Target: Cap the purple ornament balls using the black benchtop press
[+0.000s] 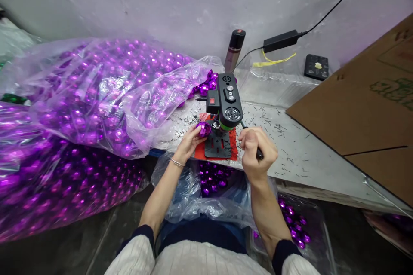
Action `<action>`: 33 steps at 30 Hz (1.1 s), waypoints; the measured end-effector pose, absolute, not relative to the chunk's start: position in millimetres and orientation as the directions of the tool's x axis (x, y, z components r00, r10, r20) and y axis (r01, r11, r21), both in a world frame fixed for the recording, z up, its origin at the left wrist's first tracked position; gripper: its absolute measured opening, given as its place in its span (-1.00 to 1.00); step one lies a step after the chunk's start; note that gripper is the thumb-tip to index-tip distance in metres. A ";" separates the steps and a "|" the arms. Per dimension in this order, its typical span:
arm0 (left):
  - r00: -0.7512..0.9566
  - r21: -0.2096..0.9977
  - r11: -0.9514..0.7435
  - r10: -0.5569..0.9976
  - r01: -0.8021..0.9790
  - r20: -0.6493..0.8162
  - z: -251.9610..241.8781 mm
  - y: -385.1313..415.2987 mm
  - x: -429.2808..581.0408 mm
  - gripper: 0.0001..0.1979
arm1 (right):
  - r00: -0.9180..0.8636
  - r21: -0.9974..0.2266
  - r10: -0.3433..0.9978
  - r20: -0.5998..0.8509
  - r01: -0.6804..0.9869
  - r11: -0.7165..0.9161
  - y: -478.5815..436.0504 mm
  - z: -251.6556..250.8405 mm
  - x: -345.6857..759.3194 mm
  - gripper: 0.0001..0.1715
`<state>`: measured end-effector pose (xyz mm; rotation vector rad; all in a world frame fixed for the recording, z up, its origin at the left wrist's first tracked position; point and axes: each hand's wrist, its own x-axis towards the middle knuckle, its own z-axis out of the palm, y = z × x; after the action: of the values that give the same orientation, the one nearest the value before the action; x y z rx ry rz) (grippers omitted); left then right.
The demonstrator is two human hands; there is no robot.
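Observation:
A shiny purple faceted ball (203, 129) is held in the fingers of my left hand (189, 142), beside the lower head of a small black bench drill press (229, 99). My right hand (258, 152) is wrapped round the black grip of the machine's lever (260, 154), on the right side. The machine's slotted black base plate (217, 149) lies on a red sheet (199, 151). Whether the drill bit touches the ball is hidden by the machine head.
Large clear bags of purple balls (97, 90) fill the left. More balls (214, 178) lie in a plastic bag at my lap. Dark shavings litter the white tabletop (274, 137). Behind stand a spray can (235, 49) and power adapter (280, 41); a cardboard box (364, 107) is at right.

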<state>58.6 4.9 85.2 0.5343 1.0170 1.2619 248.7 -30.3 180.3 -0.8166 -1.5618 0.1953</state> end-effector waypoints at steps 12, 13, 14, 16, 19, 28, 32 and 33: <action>0.030 0.963 -0.086 0.996 0.254 0.081 63.3 -8.0 83.2 -0.37 | 0.010 -0.538 0.587 0.810 0.412 0.735 -31.1 176.9 251.6 -0.67; 0.033 0.952 -0.105 0.994 0.288 0.100 63.6 -7.8 83.7 -0.37 | 0.012 -0.540 0.587 0.809 0.409 0.736 -31.3 176.6 251.5 -0.67; 0.033 0.939 -0.125 0.992 0.321 0.121 63.9 -7.3 84.3 -0.38 | 0.013 -0.540 0.587 0.810 0.407 0.737 -31.6 176.6 251.5 -0.67; 0.037 0.908 -0.165 0.986 0.384 0.164 64.0 -6.0 86.1 -0.38 | 0.012 -0.540 0.587 0.810 0.406 0.737 -32.2 177.0 251.3 -0.67; 0.048 0.860 -0.221 0.973 0.459 0.224 62.9 -3.8 89.5 -0.38 | 0.008 -0.542 0.592 0.806 0.413 0.732 -33.0 178.2 251.1 -0.66; 0.130 0.778 -0.328 0.943 0.536 0.308 57.3 -5.3 86.6 -0.35 | 0.007 -0.529 0.582 0.813 0.423 0.736 -33.0 175.4 251.6 -0.68; 0.115 0.783 -0.322 0.944 0.532 0.309 54.3 -2.8 89.1 -0.36 | -0.007 -0.517 0.575 0.818 0.431 0.740 -32.9 174.1 251.9 -0.69; 0.106 0.785 -0.323 0.943 0.528 0.316 52.8 -1.7 91.7 -0.37 | -0.008 -0.513 0.573 0.819 0.434 0.740 -32.9 173.9 252.0 -0.68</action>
<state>91.7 -1.7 52.8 1.9058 1.4295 1.1260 252.0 -32.9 173.9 -0.8227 -1.6357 0.1320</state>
